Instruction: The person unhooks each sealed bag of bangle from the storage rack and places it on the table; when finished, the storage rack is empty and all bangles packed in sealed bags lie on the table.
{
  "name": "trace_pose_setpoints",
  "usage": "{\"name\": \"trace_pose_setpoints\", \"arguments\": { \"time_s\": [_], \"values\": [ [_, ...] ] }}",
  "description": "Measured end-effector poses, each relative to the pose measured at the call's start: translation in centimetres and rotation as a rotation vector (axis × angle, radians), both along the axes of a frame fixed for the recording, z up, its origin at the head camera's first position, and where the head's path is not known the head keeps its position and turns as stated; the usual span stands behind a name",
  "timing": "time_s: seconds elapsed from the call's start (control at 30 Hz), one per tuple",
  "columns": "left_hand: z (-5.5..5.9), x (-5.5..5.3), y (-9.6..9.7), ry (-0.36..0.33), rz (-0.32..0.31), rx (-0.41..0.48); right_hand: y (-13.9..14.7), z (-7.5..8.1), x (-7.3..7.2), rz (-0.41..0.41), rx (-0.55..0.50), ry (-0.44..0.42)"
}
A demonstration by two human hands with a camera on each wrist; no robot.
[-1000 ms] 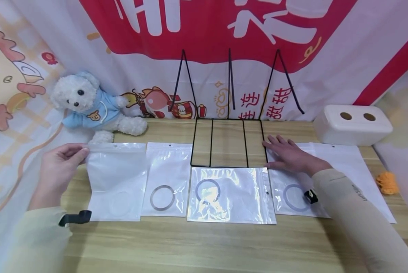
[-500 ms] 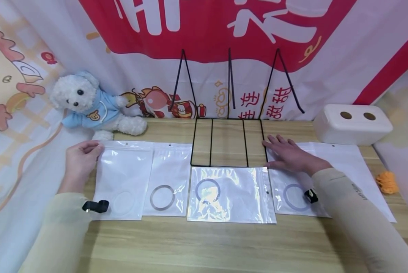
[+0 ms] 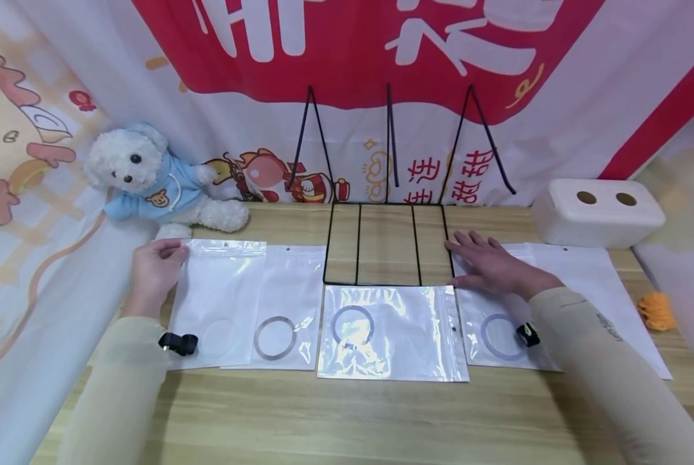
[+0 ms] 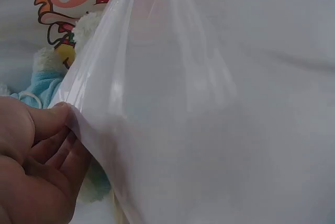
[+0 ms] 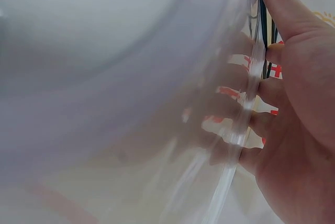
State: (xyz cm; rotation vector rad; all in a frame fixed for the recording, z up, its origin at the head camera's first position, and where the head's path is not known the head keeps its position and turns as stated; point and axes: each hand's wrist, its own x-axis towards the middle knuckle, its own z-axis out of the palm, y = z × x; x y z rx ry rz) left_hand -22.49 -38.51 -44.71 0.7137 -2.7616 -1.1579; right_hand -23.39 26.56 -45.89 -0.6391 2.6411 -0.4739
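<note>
In the head view, my left hand [image 3: 157,268] pinches the top left corner of a zip bag [image 3: 221,284] with a faint pale ring low inside. The left wrist view shows thumb and fingers on the edge of this glossy white bag [image 4: 172,119]. It overlaps a second bag [image 3: 297,284] with a brownish ring [image 3: 275,338]. My right hand [image 3: 494,263], fingers spread, rests on another bag [image 3: 471,316] holding a bluish ring. Its fingertips lie beside a black wire rack [image 3: 418,245]. In front of the rack, a bag [image 3: 410,336] lies sideways with a similar ring.
A wider white bag [image 3: 599,290] lies at the right, partly under my right arm. Behind it stands a white box [image 3: 599,216] with two holes; an orange bundle [image 3: 656,311] is near the table's right edge. A plush dog [image 3: 166,181] sits at the back left.
My left hand has moved right, drawing its bag along until it overlaps the bag with the brownish ring. The right hand has stayed in place.
</note>
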Motion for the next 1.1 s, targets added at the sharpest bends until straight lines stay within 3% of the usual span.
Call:
{"name": "trace_pose_setpoints", "arguments": {
  "time_s": [0.23, 0.5, 0.8, 1.1],
  "values": [
    [-0.1, -0.4, 0.2, -0.031, -0.083, -0.06, -0.1, 0.1, 0.0, 0.0, 0.007, 0.001],
    [0.0, -0.4, 0.3, 0.001, -0.163, -0.16, 0.0, 0.0, 0.0, -0.012, -0.003, -0.018],
    [0.6, -0.7, 0.0, -0.096, -0.192, -0.147, -0.2, 0.2, 0.0, -0.014, 0.002, -0.018],
    [0.9, -0.9, 0.0, -0.101, -0.167, -0.153, 0.0, 0.0, -0.1, 0.005, 0.008, 0.008]
  ]
}}
